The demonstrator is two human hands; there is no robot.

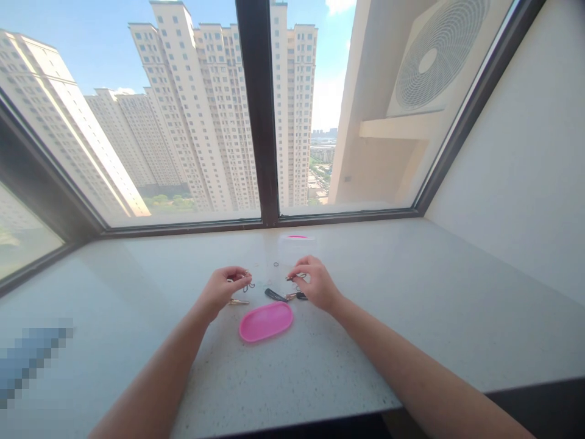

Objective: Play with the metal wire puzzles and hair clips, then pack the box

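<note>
On the pale, speckled tabletop (256, 390) beneath the window (205, 122), two bare hands work on small items just beyond a shallow, glossy pink tray with rounded ends (265, 322). The left hand (226, 286) is closed at thumb and fingertips on a cluster of small, thin, ring-like loops (247, 285), which hang out past the fingers. The right hand (317, 285) pinches a small dark piece (289, 278) in the same manner; its exact form is too small to determine. Both held items are above the tabletop, left and right of a single small dark ring (276, 264) that lies farther back. Handling, as judged: the loops should be very light, probably stiff if of metal, and prone to slip or tangle; a fingertip pinch on the rim of one loop is the suitable hold. The dark piece appears equally light and is best taken by its edges. Nearby, a flat, elongated black piece (275, 296) lies just behind the tray, its surface smooth; a slim gold-coloured piece (239, 302) with a metallic sheen lies below the left hand. The tray appears to be moulded plastic, with a raised rim affording a sound grip. To the rear stands a clear, apparently plastic container (298, 246), showing a streak of pink at its top; its contents cannot be determined.
</note>
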